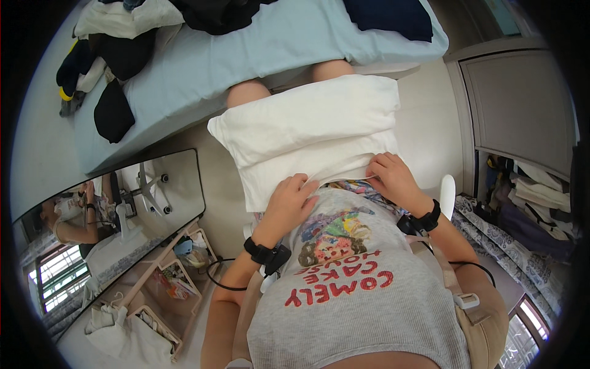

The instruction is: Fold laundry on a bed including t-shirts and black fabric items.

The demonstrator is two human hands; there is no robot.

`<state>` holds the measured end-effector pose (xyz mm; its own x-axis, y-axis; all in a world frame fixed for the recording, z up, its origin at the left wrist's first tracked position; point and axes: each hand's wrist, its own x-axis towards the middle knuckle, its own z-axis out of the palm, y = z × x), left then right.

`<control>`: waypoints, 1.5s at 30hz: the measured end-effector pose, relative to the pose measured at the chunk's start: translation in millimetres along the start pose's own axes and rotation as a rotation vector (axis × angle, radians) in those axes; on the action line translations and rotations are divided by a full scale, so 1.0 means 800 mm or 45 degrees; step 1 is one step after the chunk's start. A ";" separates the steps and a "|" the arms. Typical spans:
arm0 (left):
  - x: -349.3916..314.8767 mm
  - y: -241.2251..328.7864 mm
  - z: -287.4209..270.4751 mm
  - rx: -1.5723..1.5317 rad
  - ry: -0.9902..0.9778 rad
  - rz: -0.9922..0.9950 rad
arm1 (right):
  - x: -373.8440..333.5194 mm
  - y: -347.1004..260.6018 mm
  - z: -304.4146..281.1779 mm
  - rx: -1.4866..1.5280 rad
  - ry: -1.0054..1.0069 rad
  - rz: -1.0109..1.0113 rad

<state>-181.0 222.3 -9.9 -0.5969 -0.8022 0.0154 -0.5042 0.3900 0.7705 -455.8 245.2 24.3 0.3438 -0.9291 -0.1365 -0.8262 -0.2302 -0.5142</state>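
Observation:
A white garment (319, 120) lies across my lap, its far part folded over in a thick layer; its exact kind I cannot make out. My left hand (287, 206) grips the near edge toward the left, thumb and fingers closed on the cloth. Farther right, my right hand (394, 178) pinches the same edge between bent fingers. Between the two hands the hem is slightly lifted, and patterned cloth (362, 189) shows beneath it. Black bands with small devices sit on both wrists.
Ahead stands a bed (203, 80) with a light blue sheet. On it lie dark and white clothes (123, 52) at the left and a folded navy garment (393, 18). A mirror (178, 178) and a storage cart (166, 264) are at left, an open wardrobe (534, 203) with clothes at right.

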 end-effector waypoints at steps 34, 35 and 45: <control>0.042 -0.168 -0.163 -0.128 0.425 -0.531 | 0.081 0.142 -0.072 0.342 0.144 0.195; 0.066 -0.159 -0.160 -0.122 0.367 -0.352 | 0.103 0.152 -0.069 0.359 0.082 0.056; 0.131 -0.176 -0.152 0.091 -0.251 -0.344 | 0.194 0.129 -0.089 0.107 -0.566 0.377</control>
<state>-97.1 28.5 -39.2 -0.5414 -0.7808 -0.3119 -0.6988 0.2116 0.6832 -519.4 56.5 10.6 0.2721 -0.7346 -0.6216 -0.8841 0.0642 -0.4630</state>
